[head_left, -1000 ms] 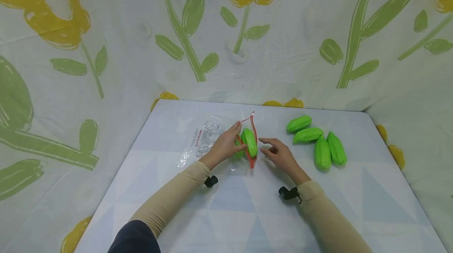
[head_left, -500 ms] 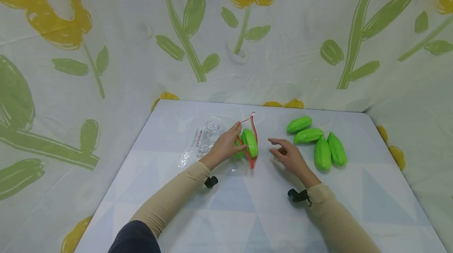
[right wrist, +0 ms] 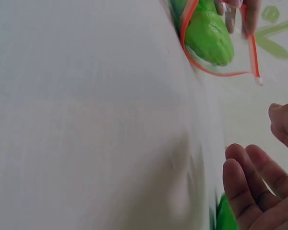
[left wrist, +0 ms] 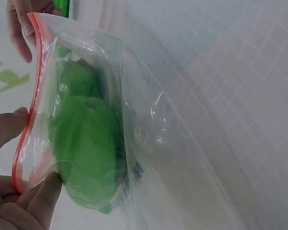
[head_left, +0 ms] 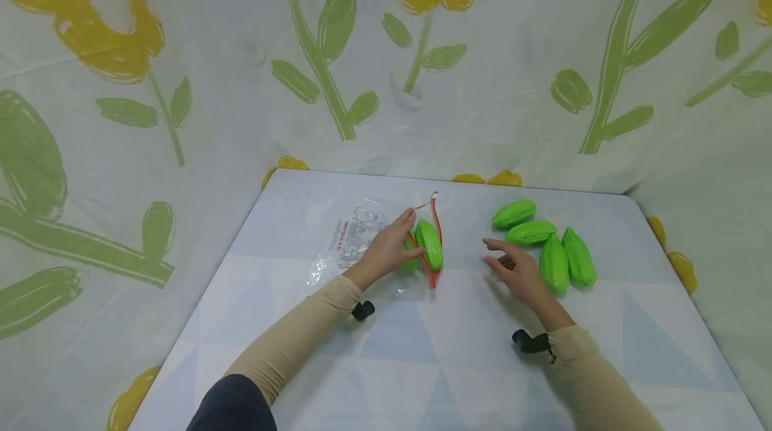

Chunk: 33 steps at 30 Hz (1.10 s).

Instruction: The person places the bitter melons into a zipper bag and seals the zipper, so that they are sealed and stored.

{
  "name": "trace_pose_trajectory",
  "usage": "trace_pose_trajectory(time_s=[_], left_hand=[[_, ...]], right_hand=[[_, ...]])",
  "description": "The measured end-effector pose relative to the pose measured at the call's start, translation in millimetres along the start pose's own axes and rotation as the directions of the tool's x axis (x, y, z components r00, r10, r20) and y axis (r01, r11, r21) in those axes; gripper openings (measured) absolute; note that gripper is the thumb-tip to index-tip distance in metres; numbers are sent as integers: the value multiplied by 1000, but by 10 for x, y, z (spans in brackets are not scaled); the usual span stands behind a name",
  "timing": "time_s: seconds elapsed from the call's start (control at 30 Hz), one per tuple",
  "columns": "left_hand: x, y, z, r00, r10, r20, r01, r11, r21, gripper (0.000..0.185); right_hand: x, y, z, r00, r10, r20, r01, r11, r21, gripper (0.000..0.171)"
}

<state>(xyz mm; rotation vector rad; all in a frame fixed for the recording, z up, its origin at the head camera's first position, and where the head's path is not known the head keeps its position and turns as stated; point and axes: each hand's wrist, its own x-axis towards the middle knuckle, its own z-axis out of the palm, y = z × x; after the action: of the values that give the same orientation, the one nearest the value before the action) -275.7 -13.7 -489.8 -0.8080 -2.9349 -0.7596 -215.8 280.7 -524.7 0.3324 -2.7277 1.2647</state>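
Note:
My left hand [head_left: 386,247] grips the red-edged mouth of a clear zip bag [head_left: 356,236]. In the left wrist view, its thumb and fingers are spread along the red zip edge [left wrist: 37,81], and the mouth gapes. Two bright green, ridged, star-fruit-like pieces [head_left: 429,245] lie in the bag, one near its opening. My right hand [head_left: 520,273] hovers over the table to the right of the bag, fingers loosely bent and thumb apart, with nothing in it. Several matching green pieces [head_left: 531,232] lie loose just beyond and beside the right hand.
The pale table [head_left: 410,377] has a triangle pattern. A floral curtain [head_left: 482,102] hangs behind it and on both sides. Dark wrist cameras [head_left: 531,342] sit under each forearm. Printed drawings and red lettering show on the bag.
My right hand has moved right, away from the bag's mouth and towards the loose green pieces. The left hand keeps its grip on the bag; the head view has shifted slightly.

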Motion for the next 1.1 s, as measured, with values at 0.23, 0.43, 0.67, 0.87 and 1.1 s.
trace_pose_trajectory(time_s=[0.23, 0.43, 0.67, 0.87, 1.1], left_hand=[[0, 7, -6, 1000, -5, 6, 5, 1000, 8, 87], [1, 6, 2, 1000, -1, 0, 1, 1000, 13, 88], [-4, 17, -5, 1000, -5, 2, 5, 1000, 13, 88], [-5, 15, -6, 1000, -3, -1, 3, 1000, 7, 88], [3, 1, 0, 1000, -3, 1, 3, 1000, 16, 88]], right_hand=[[-118, 22, -170, 999, 33, -6, -33, 999, -36, 42], [-212, 81, -296, 997, 80, -20, -82, 994, -69, 44], [-306, 134, -437, 995, 85, -57, -89, 993, -74, 43], [-367, 119, -547, 988, 102, -116, -115, 987, -111, 42], [-470, 122, -645, 973, 108, -204, -132, 985, -108, 40]])
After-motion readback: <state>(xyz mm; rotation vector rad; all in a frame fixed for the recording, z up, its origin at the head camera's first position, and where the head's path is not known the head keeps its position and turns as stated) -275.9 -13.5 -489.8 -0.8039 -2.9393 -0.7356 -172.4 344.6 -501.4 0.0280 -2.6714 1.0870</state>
